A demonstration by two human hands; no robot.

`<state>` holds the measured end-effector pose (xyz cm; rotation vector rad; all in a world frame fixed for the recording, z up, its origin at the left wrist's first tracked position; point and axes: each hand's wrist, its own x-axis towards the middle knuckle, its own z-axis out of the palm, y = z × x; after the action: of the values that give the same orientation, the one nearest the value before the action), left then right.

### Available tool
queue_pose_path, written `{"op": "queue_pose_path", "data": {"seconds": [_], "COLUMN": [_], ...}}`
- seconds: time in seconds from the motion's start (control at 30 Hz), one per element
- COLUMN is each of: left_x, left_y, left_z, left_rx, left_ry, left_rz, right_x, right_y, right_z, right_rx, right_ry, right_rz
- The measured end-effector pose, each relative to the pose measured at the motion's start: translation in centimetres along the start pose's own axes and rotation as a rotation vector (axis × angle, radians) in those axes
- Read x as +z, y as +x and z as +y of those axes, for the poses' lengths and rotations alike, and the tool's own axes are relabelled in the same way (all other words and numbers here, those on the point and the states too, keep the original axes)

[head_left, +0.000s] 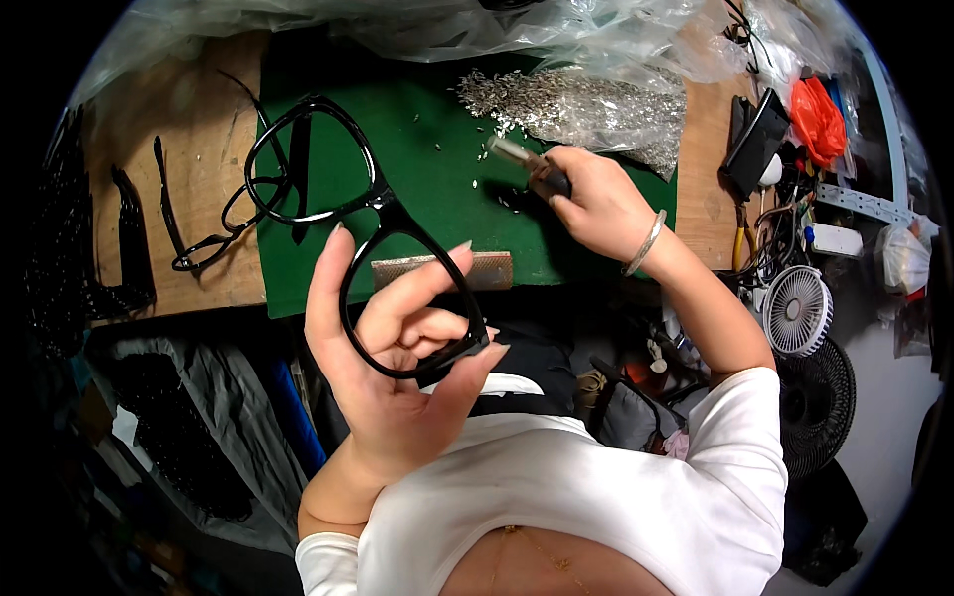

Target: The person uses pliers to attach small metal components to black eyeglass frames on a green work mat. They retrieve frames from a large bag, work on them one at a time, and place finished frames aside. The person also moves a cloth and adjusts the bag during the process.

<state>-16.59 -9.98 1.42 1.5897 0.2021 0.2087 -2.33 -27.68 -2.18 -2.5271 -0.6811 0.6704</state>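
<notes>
My left hand grips a black eyeglass frame by the edge of one rim, between the thumb and fingers. The frame is raised toward me and tilted, with its other rim reaching up and left over the green mat. My right hand is closed round a small hand tool with a pale, blunt tip and a dark handle; its exact kind is unclear. That tip is just below a heap of small shiny metal pieces, with several loose bits scattered near it.
A textured metal bar lies at the mat's near edge. Black eyeglass parts rest on the wooden table at left. Clear plastic bags cover the far side. At right are a phone, yellow-handled pliers and a white fan.
</notes>
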Motion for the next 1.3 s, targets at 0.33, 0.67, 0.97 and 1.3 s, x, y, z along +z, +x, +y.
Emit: {"op": "queue_pose_path", "data": {"seconds": [0.33, 0.67, 0.97, 1.3], "left_x": [1.2, 3.4, 1.9, 0.7], "left_y": [0.7, 1.4, 1.5, 1.4], "left_z": [-0.9, -0.3, 0.1, 0.2], "left_rx": [0.006, 0.013, -0.087, -0.037], "left_ry": [-0.159, -0.031, -0.226, -0.311], "left_rz": [-0.012, 0.017, -0.144, -0.161], "right_x": [0.9, 0.9, -1.3, -0.8], "right_y": [-1.5, -5.4, -4.9, -5.1], "right_z": [-1.4, -6.4, -6.8, -8.3], "right_rx": [-0.059, -0.013, 0.121, 0.038], "right_ry": [0.096, 1.053, 1.159, 1.223], "right_rz": [0.158, 0.185, -0.216, -0.145]}}
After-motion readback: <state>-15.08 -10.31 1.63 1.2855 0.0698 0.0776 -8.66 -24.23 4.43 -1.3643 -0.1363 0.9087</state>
